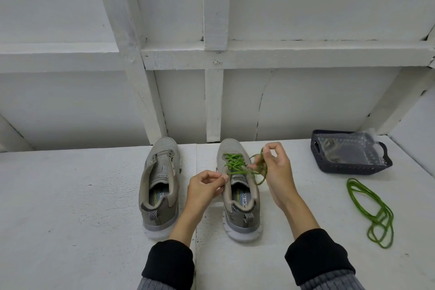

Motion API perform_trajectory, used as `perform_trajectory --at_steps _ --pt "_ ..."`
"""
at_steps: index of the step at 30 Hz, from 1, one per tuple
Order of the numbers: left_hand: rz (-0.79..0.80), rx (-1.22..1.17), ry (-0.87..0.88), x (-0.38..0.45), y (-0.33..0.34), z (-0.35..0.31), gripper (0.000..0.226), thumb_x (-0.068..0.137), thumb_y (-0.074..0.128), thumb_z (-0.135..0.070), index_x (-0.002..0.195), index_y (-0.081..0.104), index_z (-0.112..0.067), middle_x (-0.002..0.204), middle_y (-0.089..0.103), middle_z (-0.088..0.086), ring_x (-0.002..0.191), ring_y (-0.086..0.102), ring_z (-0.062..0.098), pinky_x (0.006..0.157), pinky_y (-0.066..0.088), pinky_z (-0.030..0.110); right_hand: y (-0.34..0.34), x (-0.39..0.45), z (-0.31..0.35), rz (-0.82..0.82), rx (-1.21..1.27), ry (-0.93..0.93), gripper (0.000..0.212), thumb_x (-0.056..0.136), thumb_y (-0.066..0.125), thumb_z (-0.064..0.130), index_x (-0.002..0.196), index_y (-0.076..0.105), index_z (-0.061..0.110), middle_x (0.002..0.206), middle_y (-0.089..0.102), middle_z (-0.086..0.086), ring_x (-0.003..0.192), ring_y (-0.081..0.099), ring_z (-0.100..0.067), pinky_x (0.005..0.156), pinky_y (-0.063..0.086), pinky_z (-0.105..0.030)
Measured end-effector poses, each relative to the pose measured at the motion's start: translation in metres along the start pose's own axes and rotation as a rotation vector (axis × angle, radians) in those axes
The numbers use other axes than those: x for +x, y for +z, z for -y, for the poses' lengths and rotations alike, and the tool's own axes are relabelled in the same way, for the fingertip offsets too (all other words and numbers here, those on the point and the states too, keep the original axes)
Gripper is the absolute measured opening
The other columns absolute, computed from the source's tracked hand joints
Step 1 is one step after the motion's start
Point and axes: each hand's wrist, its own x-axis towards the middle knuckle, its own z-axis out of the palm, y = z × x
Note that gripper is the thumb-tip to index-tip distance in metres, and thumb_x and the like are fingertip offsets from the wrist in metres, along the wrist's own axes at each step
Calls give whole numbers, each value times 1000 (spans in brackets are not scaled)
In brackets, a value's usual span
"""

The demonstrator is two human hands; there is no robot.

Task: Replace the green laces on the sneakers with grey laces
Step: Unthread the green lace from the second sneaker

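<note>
Two grey sneakers stand side by side on the white table, toes pointing away from me. The left sneaker has no lace in it. The right sneaker still carries a green lace criss-crossed through its eyelets. My left hand pinches the lace at the shoe's left collar. My right hand grips the loose green strands to the right of the shoe. A second green lace lies loose on the table at the right. Grey laces sit in a clear bag inside the basket.
A dark plastic basket stands at the back right of the table, holding the clear bag. A white wall with wooden framing rises straight behind the shoes. White table surface spreads out to the left of the sneakers.
</note>
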Motion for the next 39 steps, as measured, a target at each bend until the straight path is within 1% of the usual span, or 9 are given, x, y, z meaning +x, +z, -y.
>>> perform_trajectory --at_steps 3,5,11,16,21,27,30,34,39 --pt "5 0 -13 0 0 -1 11 80 78 -9 79 68 -6 74 67 7 70 66 11 65 54 19 -8 3 -2 -80 -297 -100 17 100 47 28 85 50 19 57 37 6 48 31 -8 46 30 -20" --pt "5 3 -15 -1 0 -2 11 80 78 -9 78 67 -6 72 67 6 70 66 11 64 55 19 -16 7 -4 -63 -550 -194 16 98 50 29 84 54 22 52 39 11 48 31 -7 46 26 -21" --pt "10 13 -11 -2 1 -6 12 81 77 -8 77 65 -7 72 66 6 65 64 8 62 54 18 -40 8 -32 -26 -1073 -96 12 97 52 24 95 62 28 96 57 9 97 46 -17 75 28 -31" --pt "24 104 24 0 2 -10 14 82 77 -9 78 63 -8 70 62 3 59 61 6 62 54 21 -20 -5 -29 -133 -968 -210 9 92 58 25 87 63 30 91 57 18 93 42 -6 86 24 -30" --pt "-42 422 277 1 9 -14 14 82 75 -20 84 62 -18 82 66 -2 58 58 8 65 55 33 -7 -16 -31 4 -800 -145 15 89 64 31 80 55 22 78 59 6 68 54 -3 56 39 -12" --pt "-3 1102 686 4 24 -24 23 88 66 -34 111 63 -36 114 47 -14 100 48 5 69 48 29 -5 -19 -46 -142 -633 -127 28 92 62 20 66 56 11 60 57 1 55 49 -6 51 38 -10" --pt "17 1233 798 12 32 -25 15 89 65 -36 102 71 -28 114 50 -11 103 44 12 66 40 25 -2 -20 -49 -210 -526 -86 29 91 63 17 64 57 9 58 56 0 51 46 -3 50 37 -10" --pt "-6 855 696 13 32 -20 7 90 66 -21 87 71 -24 99 60 -16 95 52 6 74 44 22 -1 -21 -52 -247 -461 -77 29 90 65 17 63 58 10 56 55 3 50 48 0 49 37 -11" --pt "-176 37 179 12 24 -15 19 92 61 -8 80 72 -17 88 72 -1 91 67 21 83 55 33 -1 -21 -58 -278 -451 -73 31 89 66 18 62 57 7 54 54 3 49 46 -1 48 35 -12"
